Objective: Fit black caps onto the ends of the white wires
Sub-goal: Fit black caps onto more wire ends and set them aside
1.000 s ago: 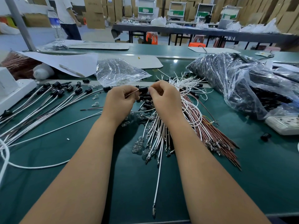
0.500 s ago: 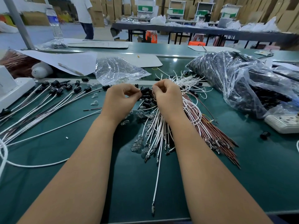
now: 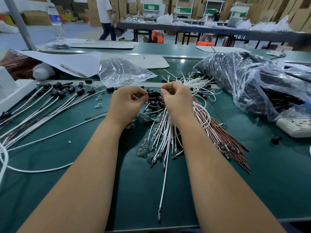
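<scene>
The two hands have moved closer together than they were a moment ago, and the bare wire end that showed between them is now hidden. The left hand [image 3: 127, 102] has its fingers curled and pinches one end of a black cap [image 3: 154, 94]. The right hand [image 3: 175, 98] has its fingers curled too and pinches at the other end of the cap; the wire it may hold is too hidden to tell. In the back, a person [image 3: 106, 17] has walked further to the right.

The cap is small, dark and round like a little tube. It is held in the air above the middle of the green bench [image 3: 84, 165], near the far edge. Right under it lie more loose black caps [image 3: 155, 104]. A pile of white wires [image 3: 165, 132] fans out below the hands toward the near edge, with brown wires [image 3: 223, 137] just beside it on the right. Finished wires with caps on [image 3: 55, 98] lie by the left edge. A big clear bag of black caps [image 3: 249, 81] sits at the far right corner.
</scene>
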